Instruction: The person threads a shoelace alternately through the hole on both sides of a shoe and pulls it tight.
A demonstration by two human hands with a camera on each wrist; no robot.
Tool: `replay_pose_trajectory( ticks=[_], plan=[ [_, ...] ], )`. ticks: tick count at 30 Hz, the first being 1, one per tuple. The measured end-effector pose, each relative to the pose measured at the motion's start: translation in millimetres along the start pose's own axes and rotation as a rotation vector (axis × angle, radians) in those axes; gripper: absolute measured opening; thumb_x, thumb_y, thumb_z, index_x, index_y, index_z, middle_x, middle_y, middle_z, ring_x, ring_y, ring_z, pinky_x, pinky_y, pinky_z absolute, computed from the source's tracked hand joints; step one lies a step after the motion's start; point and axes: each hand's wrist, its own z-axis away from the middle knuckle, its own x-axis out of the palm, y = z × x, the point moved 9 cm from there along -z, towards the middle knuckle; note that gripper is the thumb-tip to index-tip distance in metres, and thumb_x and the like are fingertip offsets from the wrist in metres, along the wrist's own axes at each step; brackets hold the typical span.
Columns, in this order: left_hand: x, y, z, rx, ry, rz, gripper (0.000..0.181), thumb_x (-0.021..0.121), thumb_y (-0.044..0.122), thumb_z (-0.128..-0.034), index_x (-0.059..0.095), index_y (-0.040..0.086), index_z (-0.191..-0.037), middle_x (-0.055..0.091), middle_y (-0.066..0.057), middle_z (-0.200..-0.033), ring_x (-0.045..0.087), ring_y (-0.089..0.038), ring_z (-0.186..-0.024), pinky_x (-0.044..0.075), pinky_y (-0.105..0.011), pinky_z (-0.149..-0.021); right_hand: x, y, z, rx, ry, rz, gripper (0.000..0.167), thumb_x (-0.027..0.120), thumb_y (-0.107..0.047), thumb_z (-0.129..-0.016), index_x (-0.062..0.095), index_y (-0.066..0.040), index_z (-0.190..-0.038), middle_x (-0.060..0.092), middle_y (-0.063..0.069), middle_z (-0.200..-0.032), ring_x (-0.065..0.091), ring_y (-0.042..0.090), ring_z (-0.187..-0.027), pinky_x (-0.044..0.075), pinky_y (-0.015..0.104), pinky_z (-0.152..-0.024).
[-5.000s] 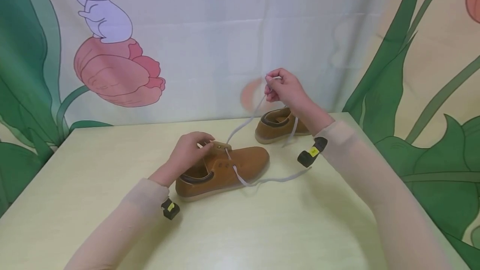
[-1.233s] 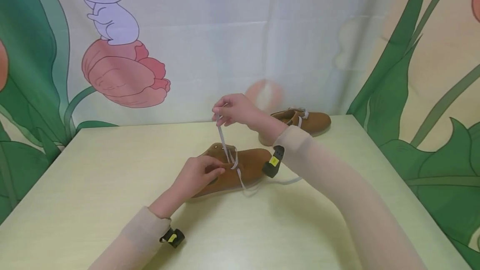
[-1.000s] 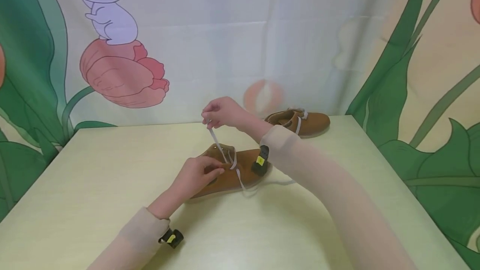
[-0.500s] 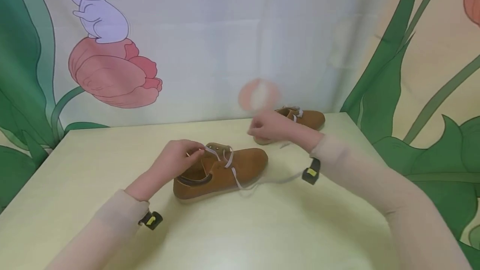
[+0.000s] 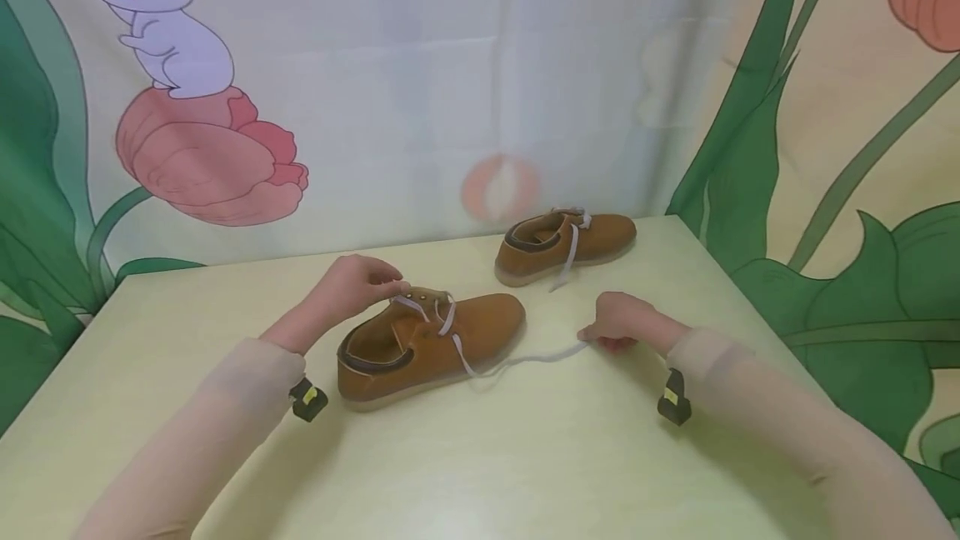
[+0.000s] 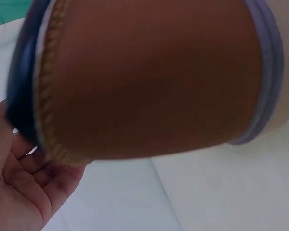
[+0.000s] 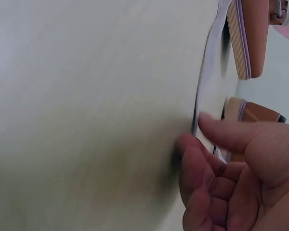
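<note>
A brown lace-up shoe [image 5: 480,327] stands on the table, toe to the right; its heel side [image 6: 154,86] fills much of the left wrist view. My left hand [image 5: 348,290] is at the shoe's far eyelet flap, thumb and finger pinching one part of the pale shoelace [image 5: 412,305]. The left fingertips are hidden behind the shoe in the left wrist view. To the right, low over the tabletop, my right hand [image 5: 621,322] pinches the other lace end [image 5: 551,355] between thumb and forefinger. In the right wrist view that lace [image 7: 207,67] runs from the fingertips toward the shoe.
A second brown shoe [image 5: 600,238] stands farther back on the right, its lace hanging to the table. Behind the pale table [image 5: 465,473] hangs a printed cloth [image 5: 405,107] with flowers and a white animal. Each wrist wears a small black camera.
My right hand has let go of the raised lace, moved right and down, and taken the end lying on the table. My left hand has moved from the near flap to the far one, taking the other lace.
</note>
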Motion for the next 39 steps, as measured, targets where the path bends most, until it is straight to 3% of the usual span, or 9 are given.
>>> replay_pose_trajectory(
  ticks=[8,15,17,23,26,29,32,36,39],
  plan=[
    [17.1,-1.2,-7.7,-0.009,-0.094,0.018,0.028,0.066,0.020,-0.0989,0.076,-0.001,-0.114,0.077,-0.018,-0.115,0.069,-0.036,-0.115,0.055,-0.050,-0.100,2,-2,-11.3,0.000,0.062,-0.034,0.033,0.061,-0.012,-0.094,0.058,-0.012,-0.062,0.050,-0.003,-0.052,0.045,0.008,-0.048,0.037,0.020,-0.048],
    [21.6,-0.8,-7.8,0.008,-0.077,0.030,0.020,0.067,0.015,-0.0977,0.078,0.001,-0.106,0.079,-0.014,-0.103,0.068,-0.023,-0.093,0.057,-0.041,-0.085,-16,-9,-9.8,-0.056,0.211,-0.083,0.019,0.060,-0.011,-0.089,0.060,-0.010,-0.070,0.054,-0.003,-0.067,0.047,0.011,-0.063,0.037,0.023,-0.058],
    [22.2,-0.3,-6.9,0.015,-0.066,0.035,0.020,0.067,0.015,-0.0979,0.078,0.000,-0.105,0.079,-0.014,-0.102,0.067,-0.023,-0.092,0.057,-0.040,-0.084,-22,-16,-8.0,-0.104,0.229,-0.182,0.014,0.059,-0.010,-0.093,0.064,-0.005,-0.081,0.059,0.002,-0.072,0.048,0.010,-0.063,0.038,0.022,-0.057],
    [20.9,-1.9,-4.0,0.022,-0.023,0.018,0.019,0.066,0.014,-0.0983,0.078,0.000,-0.104,0.079,-0.015,-0.103,0.070,-0.026,-0.096,0.057,-0.046,-0.090,-52,-56,-1.8,-0.267,0.216,-0.659,0.020,0.054,-0.009,-0.105,0.056,0.008,-0.114,0.069,0.027,-0.111,0.062,0.004,-0.063,0.054,0.018,-0.058],
    [20.5,-1.6,-3.0,0.031,-0.004,0.013,0.019,0.066,0.014,-0.0985,0.078,-0.001,-0.104,0.079,-0.016,-0.103,0.071,-0.027,-0.097,0.057,-0.047,-0.092,-68,-84,0.6,-0.340,0.218,-0.753,0.023,0.054,-0.009,-0.106,0.055,0.009,-0.120,0.068,0.028,-0.115,0.066,0.003,-0.067,0.060,0.021,-0.070],
    [20.5,-0.2,-2.4,0.038,0.009,0.015,0.019,0.066,0.014,-0.0983,0.078,0.000,-0.103,0.079,-0.015,-0.101,0.071,-0.027,-0.096,0.057,-0.048,-0.092,-77,-113,0.4,-0.397,0.222,-0.708,0.027,0.054,-0.009,-0.105,0.059,0.010,-0.124,0.068,0.026,-0.113,0.067,0.005,-0.072,0.062,0.026,-0.077],
    [20.1,0.8,-1.6,0.042,0.015,0.014,0.018,0.067,0.014,-0.0980,0.078,0.000,-0.101,0.080,-0.014,-0.100,0.071,-0.025,-0.094,0.057,-0.047,-0.091,-81,-140,-3.0,-0.459,0.254,-0.571,0.028,0.056,-0.011,-0.104,0.064,0.008,-0.124,0.070,0.025,-0.115,0.071,0.015,-0.078,0.062,0.029,-0.081],
    [19.1,2.2,-0.5,0.043,0.015,0.004,0.018,0.068,0.015,-0.0976,0.078,0.001,-0.101,0.080,-0.012,-0.098,0.069,-0.023,-0.091,0.057,-0.045,-0.090,-78,-175,-9.3,-0.544,0.315,-0.378,0.027,0.056,-0.013,-0.105,0.068,0.004,-0.123,0.071,0.022,-0.118,0.074,0.031,-0.092,0.060,0.030,-0.080],
    [17.2,2.3,0.2,0.044,0.020,-0.002,0.017,0.068,0.014,-0.0973,0.079,0.001,-0.101,0.080,-0.012,-0.097,0.070,-0.023,-0.091,0.057,-0.045,-0.090,-70,-196,-16.4,-0.580,0.319,-0.279,0.027,0.055,-0.014,-0.106,0.070,0.001,-0.122,0.072,0.021,-0.114,0.072,0.031,-0.087,0.057,0.029,-0.076]
  ],
)
